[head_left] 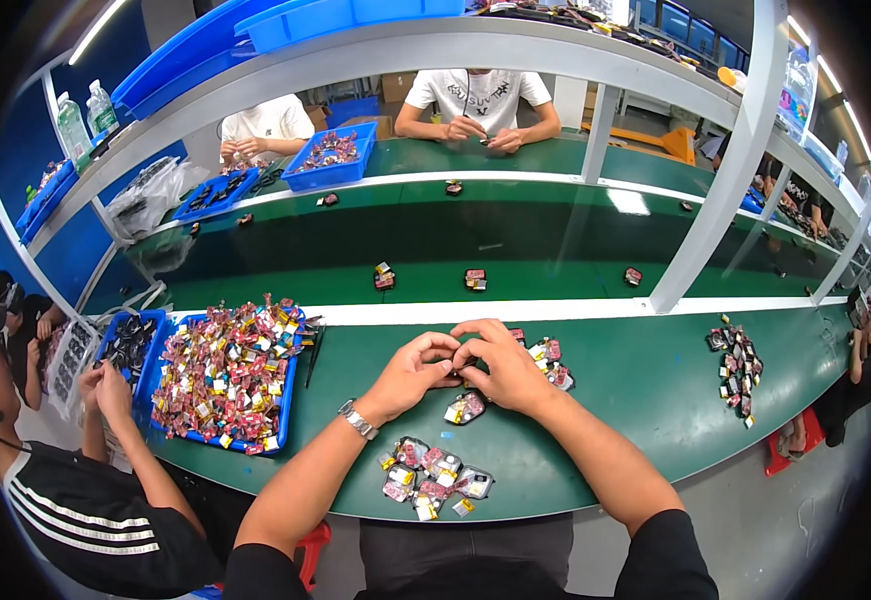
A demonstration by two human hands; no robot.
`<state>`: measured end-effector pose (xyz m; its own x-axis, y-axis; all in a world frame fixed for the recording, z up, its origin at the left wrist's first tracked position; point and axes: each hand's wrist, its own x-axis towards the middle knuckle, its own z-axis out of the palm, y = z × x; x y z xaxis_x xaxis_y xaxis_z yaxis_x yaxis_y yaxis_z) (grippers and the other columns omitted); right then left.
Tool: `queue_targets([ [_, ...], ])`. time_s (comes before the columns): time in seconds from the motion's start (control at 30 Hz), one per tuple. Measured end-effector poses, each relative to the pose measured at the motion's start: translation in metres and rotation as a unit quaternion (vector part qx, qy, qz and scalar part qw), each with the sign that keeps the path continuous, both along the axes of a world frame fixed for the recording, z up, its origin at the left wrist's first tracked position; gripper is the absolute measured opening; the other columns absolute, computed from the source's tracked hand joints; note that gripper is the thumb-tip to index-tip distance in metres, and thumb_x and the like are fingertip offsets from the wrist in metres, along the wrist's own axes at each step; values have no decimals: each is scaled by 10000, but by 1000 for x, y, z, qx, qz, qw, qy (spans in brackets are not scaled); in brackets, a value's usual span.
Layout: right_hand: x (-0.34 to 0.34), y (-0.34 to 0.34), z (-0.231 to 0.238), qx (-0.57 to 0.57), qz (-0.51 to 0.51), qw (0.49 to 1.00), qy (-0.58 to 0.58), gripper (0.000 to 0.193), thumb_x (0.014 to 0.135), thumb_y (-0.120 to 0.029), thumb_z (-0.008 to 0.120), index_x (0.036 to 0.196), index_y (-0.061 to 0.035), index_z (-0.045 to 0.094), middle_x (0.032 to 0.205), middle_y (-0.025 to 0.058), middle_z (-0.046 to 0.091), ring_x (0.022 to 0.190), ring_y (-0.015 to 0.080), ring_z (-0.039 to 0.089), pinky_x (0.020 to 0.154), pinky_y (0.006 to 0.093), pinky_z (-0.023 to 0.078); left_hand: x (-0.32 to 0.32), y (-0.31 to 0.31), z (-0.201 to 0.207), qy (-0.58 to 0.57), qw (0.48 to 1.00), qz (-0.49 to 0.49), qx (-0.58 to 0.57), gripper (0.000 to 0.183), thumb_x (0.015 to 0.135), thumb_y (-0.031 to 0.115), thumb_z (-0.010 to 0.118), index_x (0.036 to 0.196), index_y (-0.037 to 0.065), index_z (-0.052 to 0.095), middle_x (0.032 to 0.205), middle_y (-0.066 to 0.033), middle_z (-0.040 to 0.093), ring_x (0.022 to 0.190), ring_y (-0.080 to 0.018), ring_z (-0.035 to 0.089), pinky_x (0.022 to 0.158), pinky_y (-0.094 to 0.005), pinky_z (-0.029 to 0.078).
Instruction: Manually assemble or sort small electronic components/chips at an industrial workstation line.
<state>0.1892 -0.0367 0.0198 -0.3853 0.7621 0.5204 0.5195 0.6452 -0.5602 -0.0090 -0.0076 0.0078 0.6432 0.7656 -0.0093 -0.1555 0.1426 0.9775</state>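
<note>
Head view: L hand and R hand meet above surface; narrow fingers hold b/w them a dark part, mostly hidden. One unit lies nearby; blue tray at left.

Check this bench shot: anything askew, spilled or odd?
Nothing looks plainly damaged or spilled. Mildly odd: the large blue bin at left seems overfull, its small red, white and yellow parts heaped loosely right up to the rim.

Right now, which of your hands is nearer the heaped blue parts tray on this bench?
Left. The left hand is right of the blue parts tray; the right hand is farther right.
</note>
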Motion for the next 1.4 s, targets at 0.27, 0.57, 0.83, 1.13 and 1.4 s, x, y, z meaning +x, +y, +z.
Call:
queue_targets([
  [0.27,1,-3,5,50,-18,998,-26,113,755,-72,720,866,-73,707,1200,82,570,1156,286,519,949,390,464,-1,-1,-1,-15,1000,11,-26,320,935,-1,512,1250,20,455,1243,-113,544,1123,-183,574,976,-340,523],
  [0.57,-5,-5,2,32,-60,998,-8,73,754,-87,692,814,-46,699,1185,104,600,1156,293,526,961,399,459,-4,3,-5,-29,999,-41,0,331,940,-7,498,1261,35,428,1226,-95,558,1122,-172,576,987,-364,513],
  [0.83,0,-9,9,22,10,1000,11,106,772,-95,682,864,-48,704,1207,121,587,1180,308,512,964,406,455,-4,3,-8,-42,998,-38,-29,262,982,25,464,1244,29,449,1235,-89,555,1143,-168,571,978,-348,521],
  [1.13,-10,-9,-3,63,-36,997,36,103,751,-56,704,850,-34,686,1170,120,593,1146,300,530,944,396,465,-4,2,-8,-61,997,-12,-50,257,978,89,519,1228,57,465,1233,-94,572,1112,-170,590,945,-347,526],
  [1.4,-18,-13,-9,25,-88,994,52,163,766,-69,717,929,-64,719,1191,92,611,1170,294,524,971,393,447,-4,5,-12,-75,995,-6,-59,235,986,83,503,1216,55,469,1256,-114,564,1129,-187,587,956,-351,522],
])
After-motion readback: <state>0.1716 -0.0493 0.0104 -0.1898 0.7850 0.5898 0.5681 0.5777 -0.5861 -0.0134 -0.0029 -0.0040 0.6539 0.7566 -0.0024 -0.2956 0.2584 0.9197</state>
